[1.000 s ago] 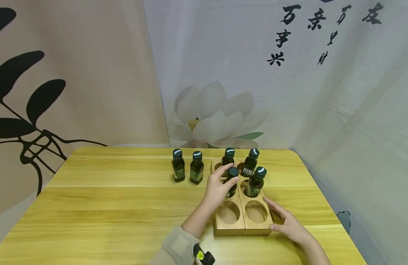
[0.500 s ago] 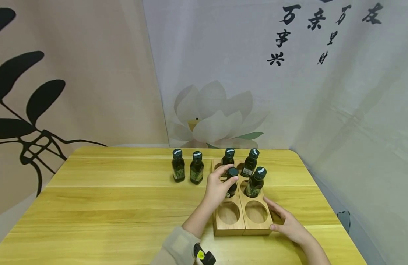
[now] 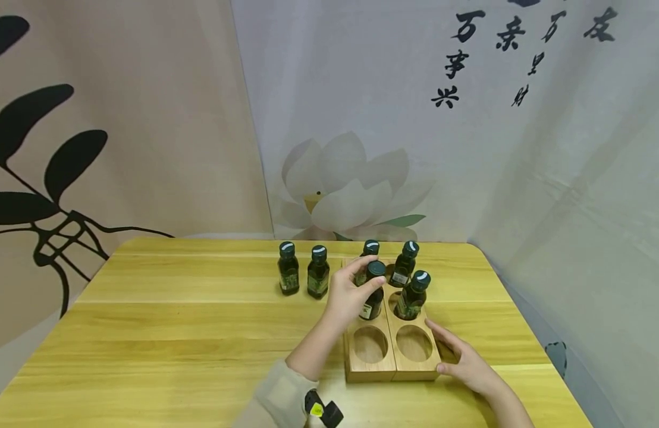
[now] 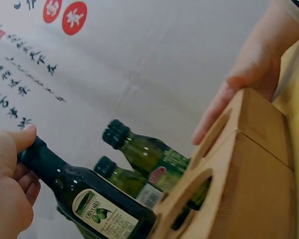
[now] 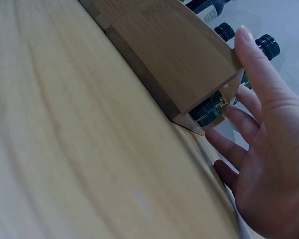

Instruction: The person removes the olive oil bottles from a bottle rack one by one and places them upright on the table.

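My left hand (image 3: 344,296) pinches the dark cap of a small olive oil bottle (image 3: 372,304) between thumb and fingers. That bottle stands over the middle left hole of a wooden rack (image 3: 370,375); its Olivoilà label (image 4: 103,213) shows in the left wrist view, where the bottle leans. Three more olive oil bottles sit in the rack: one far left (image 3: 371,247), partly behind my fingers, one far right (image 3: 404,266) and one middle right (image 3: 411,297). My right hand (image 3: 465,361) rests against the rack's right side, fingers loosely extended, thumb at its near corner.
Two more olive oil bottles stand upright on the table left of the rack, one outer (image 3: 289,274) and one inner (image 3: 318,274). The rack's two near holes hold nothing. A printed cloth backdrop (image 3: 201,119) hangs behind the wooden table (image 3: 174,333).
My left hand has risen slightly, and the bottle it pinches has come up with it, showing more of its body and label. The right hand stays against the rack.
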Demonstrator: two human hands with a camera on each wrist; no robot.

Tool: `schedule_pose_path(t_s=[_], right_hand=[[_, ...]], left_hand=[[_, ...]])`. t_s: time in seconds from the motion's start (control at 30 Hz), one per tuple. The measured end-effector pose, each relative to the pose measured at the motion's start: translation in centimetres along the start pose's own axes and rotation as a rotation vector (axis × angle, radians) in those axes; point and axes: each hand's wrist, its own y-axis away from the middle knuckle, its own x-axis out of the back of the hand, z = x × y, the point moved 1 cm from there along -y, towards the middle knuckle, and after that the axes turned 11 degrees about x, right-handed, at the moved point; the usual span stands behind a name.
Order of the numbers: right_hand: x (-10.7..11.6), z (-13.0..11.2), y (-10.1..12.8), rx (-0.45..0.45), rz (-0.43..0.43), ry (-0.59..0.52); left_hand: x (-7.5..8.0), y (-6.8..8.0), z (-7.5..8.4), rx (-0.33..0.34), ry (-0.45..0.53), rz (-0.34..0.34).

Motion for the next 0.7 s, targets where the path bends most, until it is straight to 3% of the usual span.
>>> schedule_pose_path(t_s=[0.47,0.7], right_hand=[[-0.2,-0.1,0.1,-0.040,0.005,-0.002],[-0.2,-0.3,0.0,-0.035,0.008,-0.008]], left_hand=[[3.5,1.0,3.0,-0.029,-0.117,0.063],[6.1,1.5,4.1,-0.051,-0.095,0.072]])
